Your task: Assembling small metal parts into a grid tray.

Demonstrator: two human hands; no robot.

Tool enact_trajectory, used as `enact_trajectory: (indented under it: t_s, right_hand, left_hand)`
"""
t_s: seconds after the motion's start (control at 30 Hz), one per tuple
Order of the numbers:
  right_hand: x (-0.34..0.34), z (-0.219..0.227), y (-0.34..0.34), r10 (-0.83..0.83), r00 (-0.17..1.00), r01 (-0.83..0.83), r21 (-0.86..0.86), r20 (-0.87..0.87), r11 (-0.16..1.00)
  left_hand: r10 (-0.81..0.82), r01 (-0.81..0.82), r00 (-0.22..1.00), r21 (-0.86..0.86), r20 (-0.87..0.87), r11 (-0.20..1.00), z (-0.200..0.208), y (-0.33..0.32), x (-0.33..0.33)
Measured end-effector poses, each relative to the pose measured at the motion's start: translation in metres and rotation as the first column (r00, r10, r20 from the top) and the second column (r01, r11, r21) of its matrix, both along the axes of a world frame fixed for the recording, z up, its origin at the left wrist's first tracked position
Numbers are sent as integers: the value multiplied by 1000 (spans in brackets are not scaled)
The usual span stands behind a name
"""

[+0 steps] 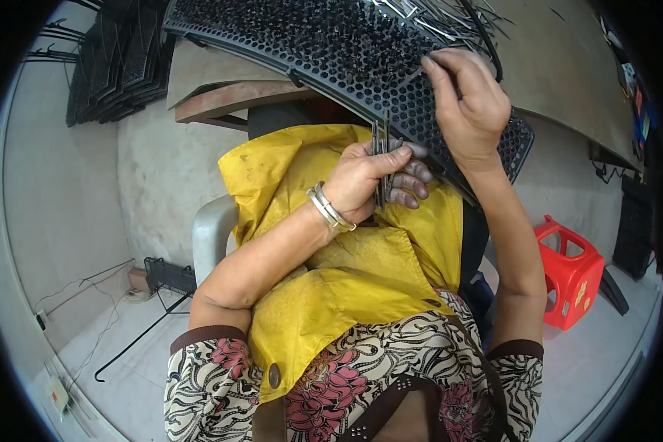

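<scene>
My left hand (368, 177), with bangles on its wrist, is closed around several thin dark metal rods (379, 166). They stick out past the thumb at both ends, above my lap. My right hand (473, 103) is raised over a black perforated panel (420, 110), thumb and forefinger pinched together. A thin metal rod (409, 78) slants down from these fingertips to the panel; whether its tip sits in a hole I cannot tell. Many dark upright bits fill the panel's holes farther back. A yellow apron (361, 272) covers my lap under the left hand.
Loose metal rods (435, 22) lie in a heap behind the panel on the wooden table (552, 59). Black panels (125, 66) are stacked at the far left. A red plastic stool (567, 272) stands on the floor to the right. A grey chair arm (212, 236) is left of me.
</scene>
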State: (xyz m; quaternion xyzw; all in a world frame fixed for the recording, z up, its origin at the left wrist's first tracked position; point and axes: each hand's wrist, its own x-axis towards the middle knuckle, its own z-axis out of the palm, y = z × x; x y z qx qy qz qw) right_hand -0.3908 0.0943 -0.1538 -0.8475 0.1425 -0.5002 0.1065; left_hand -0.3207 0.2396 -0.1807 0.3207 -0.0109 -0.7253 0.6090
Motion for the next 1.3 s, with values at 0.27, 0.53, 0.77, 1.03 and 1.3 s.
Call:
enact_trajectory:
  t_s: [0.27,0.53,0.77,1.03,1.3]
  right_hand:
    - [7,-18,2,86,954,-140,-175,-286,974]
    - [-16,10,33,450,876,-99,847,-175,522]
    - [-17,12,25,144,989,-52,863,-24,502]
    - [8,-2,21,62,998,-61,229,4,972]
    - [15,-13,23,118,933,-164,-112,-341,980]
  left_hand:
    - [2,-2,1000,9,-13,1000,0,0,2]
    - [-43,43,999,-35,-9,998,0,0,1]
    - [-73,73,997,-3,19,997,-3,5,3]
    - [-63,63,998,74,-1,995,-1,14,8]
    - [-82,82,997,61,11,995,3,18,16]
